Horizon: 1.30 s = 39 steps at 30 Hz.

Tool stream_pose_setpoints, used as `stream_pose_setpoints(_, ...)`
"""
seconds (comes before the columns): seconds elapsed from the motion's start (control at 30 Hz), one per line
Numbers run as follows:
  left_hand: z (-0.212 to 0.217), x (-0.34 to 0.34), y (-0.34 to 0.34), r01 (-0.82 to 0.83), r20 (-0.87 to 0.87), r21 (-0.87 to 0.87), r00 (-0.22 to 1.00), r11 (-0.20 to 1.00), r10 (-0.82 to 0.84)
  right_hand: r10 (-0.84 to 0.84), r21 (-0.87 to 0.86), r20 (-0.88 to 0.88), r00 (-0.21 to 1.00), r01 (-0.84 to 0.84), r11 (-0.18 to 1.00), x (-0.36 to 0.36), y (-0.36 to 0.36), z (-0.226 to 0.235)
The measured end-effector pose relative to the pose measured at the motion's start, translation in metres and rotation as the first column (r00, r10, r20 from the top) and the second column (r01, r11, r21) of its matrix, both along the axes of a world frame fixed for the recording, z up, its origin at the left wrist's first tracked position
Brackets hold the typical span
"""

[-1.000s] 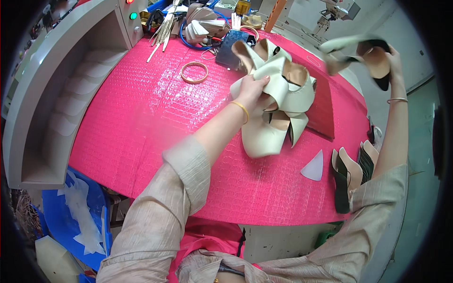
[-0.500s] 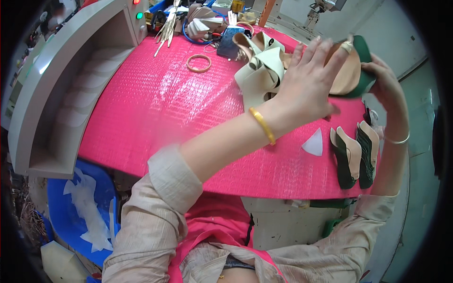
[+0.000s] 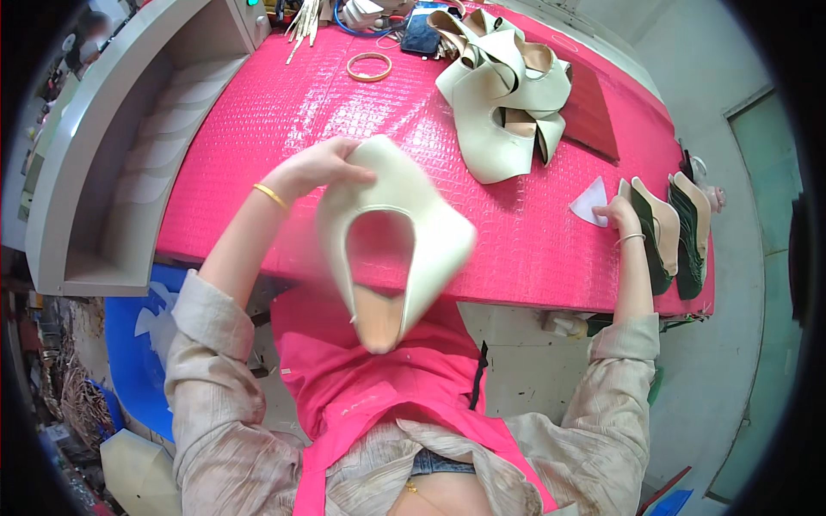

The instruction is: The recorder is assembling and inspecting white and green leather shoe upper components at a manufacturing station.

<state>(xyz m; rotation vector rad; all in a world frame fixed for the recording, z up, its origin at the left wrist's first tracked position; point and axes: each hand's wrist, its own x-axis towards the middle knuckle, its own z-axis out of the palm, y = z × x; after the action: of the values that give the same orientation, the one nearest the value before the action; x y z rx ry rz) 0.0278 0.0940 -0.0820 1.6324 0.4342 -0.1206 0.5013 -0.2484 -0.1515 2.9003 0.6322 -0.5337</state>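
Observation:
A cream shoe upper (image 3: 443, 228) with a large rounded opening and a tan lining hangs from my left hand (image 3: 331, 168). The left fingers are closed on its far edge, and it is blurred, partly over the table's front edge. At the right, my right hand (image 3: 621, 212) has its fingertips together at the corner of a small white triangular piece (image 3: 588, 203), which lies on the table. Beside that hand stand two stacks of green and tan curved pieces (image 3: 662, 228). Farther back lies a pile of similar cream uppers (image 3: 490, 138).
A pink textured cover lies over the table (image 3: 258, 163). A grey curved machine (image 3: 47, 206) stands at the left, above a blue bin (image 3: 129, 361). A tan ring (image 3: 369, 67) and a dark red board (image 3: 594, 116) lie toward the back.
Both hands have come back from the far right. My left hand now holds a cream upper near me, and my right hand is at the white piece. The view has shifted.

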Motion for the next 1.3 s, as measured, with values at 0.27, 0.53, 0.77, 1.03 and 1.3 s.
stream_pose_setpoints(0.27,0.001,-0.003,-0.015,-0.416,0.368,0.767,0.909,0.488,0.196,-0.055,0.488,0.078,0.995,0.010,0.873,-0.050,-0.020,0.033)
stream_pose_setpoints(0.53,0.087,0.012,-0.119,0.130,0.026,0.803,0.967,0.582,-0.253,0.659,0.867,-0.036,0.751,-0.305,0.395,-0.322,0.082,0.164)
stream_pose_setpoints(0.77,0.017,-0.047,-0.063,-0.709,0.388,-0.015,0.645,0.705,0.658,0.585,0.850,-0.514,0.628,0.466,0.247,-0.341,0.120,0.097)
stream_pose_setpoints(1.03,-0.048,-0.057,-0.043,-0.518,0.176,0.422,0.852,0.744,0.494,0.537,0.337,-0.843,-0.039,0.740,0.582,-0.344,0.202,0.033)
stream_pose_setpoints(1.3,-0.042,-0.084,-0.100,-0.416,0.402,0.909,0.849,-0.035,0.342,0.464,0.247,-0.885,-0.046,0.798,0.550,-0.369,0.173,0.028)
